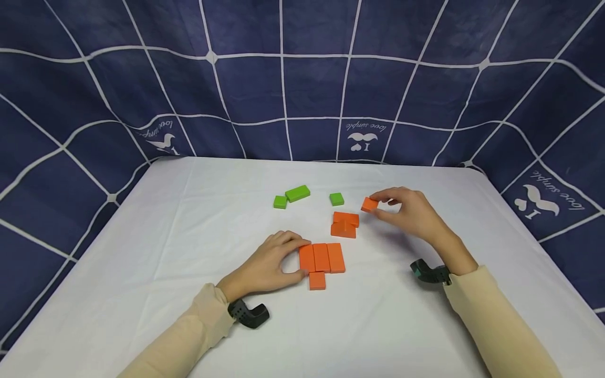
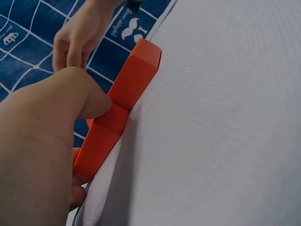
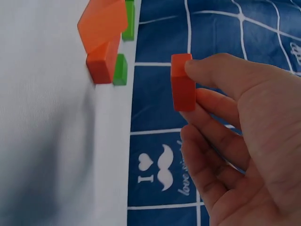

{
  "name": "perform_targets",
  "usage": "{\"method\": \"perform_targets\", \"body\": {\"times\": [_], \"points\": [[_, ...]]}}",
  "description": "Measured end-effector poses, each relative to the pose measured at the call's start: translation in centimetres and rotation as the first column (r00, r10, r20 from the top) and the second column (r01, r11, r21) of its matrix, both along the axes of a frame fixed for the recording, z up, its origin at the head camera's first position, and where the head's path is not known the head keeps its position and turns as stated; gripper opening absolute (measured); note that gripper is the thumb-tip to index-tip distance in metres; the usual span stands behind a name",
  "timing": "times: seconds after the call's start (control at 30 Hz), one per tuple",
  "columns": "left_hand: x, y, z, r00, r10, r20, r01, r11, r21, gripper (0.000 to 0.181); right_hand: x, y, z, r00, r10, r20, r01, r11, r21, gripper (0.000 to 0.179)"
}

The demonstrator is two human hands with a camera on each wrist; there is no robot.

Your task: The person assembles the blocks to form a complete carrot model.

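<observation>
Three upright-lying orange rectangular blocks (image 1: 322, 257) sit side by side on the white table, with a small orange square block (image 1: 317, 281) against their near edge. My left hand (image 1: 273, 263) grips the leftmost block of the row, its thumb at the near end and its fingers at the far end. In the left wrist view, the thumb covers part of the orange blocks (image 2: 134, 75). Between thumb and fingers, my right hand (image 1: 407, 211) pinches another small orange block (image 1: 369, 205). The right wrist view shows this orange block (image 3: 183, 89) held off the table.
Beyond the row, more orange blocks (image 1: 344, 229) lie together, one seemingly leaning on another. Farther back are a long green block (image 1: 298, 193), a small green block (image 1: 280, 202) beside it and another green block (image 1: 337, 199). A blue gridded cloth (image 1: 312, 84) hangs behind the table.
</observation>
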State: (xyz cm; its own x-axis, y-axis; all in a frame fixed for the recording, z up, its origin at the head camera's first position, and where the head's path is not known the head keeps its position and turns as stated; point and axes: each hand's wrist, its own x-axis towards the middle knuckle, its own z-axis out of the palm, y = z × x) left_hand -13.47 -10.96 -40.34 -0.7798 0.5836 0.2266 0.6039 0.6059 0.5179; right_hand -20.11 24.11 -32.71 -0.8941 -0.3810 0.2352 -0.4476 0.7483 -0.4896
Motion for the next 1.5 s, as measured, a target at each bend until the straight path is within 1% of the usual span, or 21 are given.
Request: {"method": "perform_targets", "body": {"times": [0.2, 0.37, 0.57, 0.7, 0.93, 1.03, 1.23, 1.5], "points": [[-0.1, -0.2, -0.1, 1.0, 0.017, 0.019, -0.017, 1.0, -0.012, 0.057, 1.9, -0.9, 0.4, 0.991, 0.095, -0.096, -0.095, 0.995, 0.001, 0.032], [-0.2, -0.2, -0.1, 0.999, 0.022, 0.029, -0.021, 1.0, -0.015, 0.057, 3.8, -1.8, 0.4, 0.984, 0.15, -0.098, -0.15, 0.989, 0.003, 0.033], [-0.2, -0.2, -0.1, 1.0, 0.019, 0.022, -0.019, 1.0, -0.014, 0.057, 5.7, -2.6, -0.3, 0.969, 0.222, -0.11, -0.224, 0.974, -0.007, 0.034], [-0.3, -0.2, -0.1, 1.0, 0.018, 0.019, -0.018, 1.0, -0.014, 0.057, 6.6, -3.2, -1.1, 0.952, 0.284, -0.117, -0.285, 0.958, 0.003, 0.034], [-0.2, -0.1, -0.1, 1.0, 0.014, 0.015, -0.014, 1.0, -0.007, 0.056, 7.7, -4.0, -2.6, 0.908, 0.402, -0.117, -0.404, 0.915, 0.0, 0.034], [-0.2, 0.0, 0.0, 1.0, 0.015, 0.016, -0.015, 1.0, -0.009, 0.056, 8.2, -4.4, -3.1, 0.901, 0.425, -0.091, -0.427, 0.904, 0.005, 0.032], [-0.2, 0.0, 0.0, 1.0, 0.014, 0.022, -0.014, 1.0, -0.018, 0.057, 8.8, -5.1, -3.6, 0.902, 0.43, -0.044, -0.428, 0.902, 0.051, 0.026], [-0.2, 0.0, -0.1, 1.0, 0.014, 0.019, -0.014, 1.0, -0.019, 0.056, 8.9, -5.4, -4.2, 0.895, 0.436, -0.094, -0.421, 0.895, 0.146, 0.022]]}}
